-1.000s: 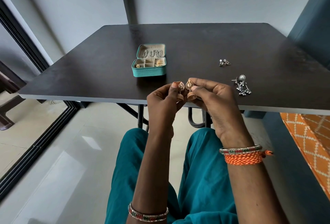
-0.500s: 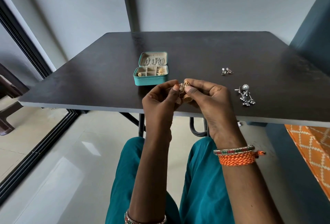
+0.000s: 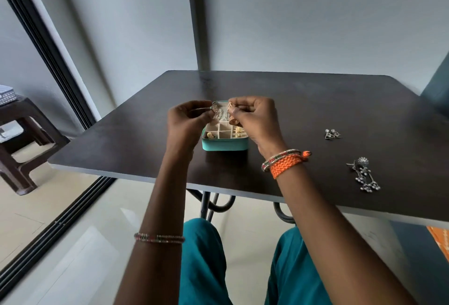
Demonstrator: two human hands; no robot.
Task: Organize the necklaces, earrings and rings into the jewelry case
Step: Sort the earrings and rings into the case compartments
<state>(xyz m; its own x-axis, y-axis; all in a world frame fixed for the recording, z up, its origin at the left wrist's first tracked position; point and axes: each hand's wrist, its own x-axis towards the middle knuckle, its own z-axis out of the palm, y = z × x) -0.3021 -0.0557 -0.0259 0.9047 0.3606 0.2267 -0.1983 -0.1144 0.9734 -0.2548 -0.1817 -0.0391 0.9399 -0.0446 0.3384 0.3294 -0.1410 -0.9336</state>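
Left hand: raised over the open case, fingers curled, thumb and forefinger pinching a gold earring at its top.
Right hand: level with the left and close beside it, fingertips pinching the second gold earring, which hangs down toward the compartments.
Case: teal, on the dark table, lid up behind the hands; cream compartments hold small gold pieces at the left and right (too small to tell what kind).
Lid: silver pieces show on its lining between the two hands, partly hidden.
Studs: a small silver pair on the table, well right of the case.
Drops: a long silver pair with bead clusters, nearer the front edge, right of the right wrist.
Wrists: an orange band and a bangle on the right, a bangle on the left.
Stool: brown, on the floor far left.
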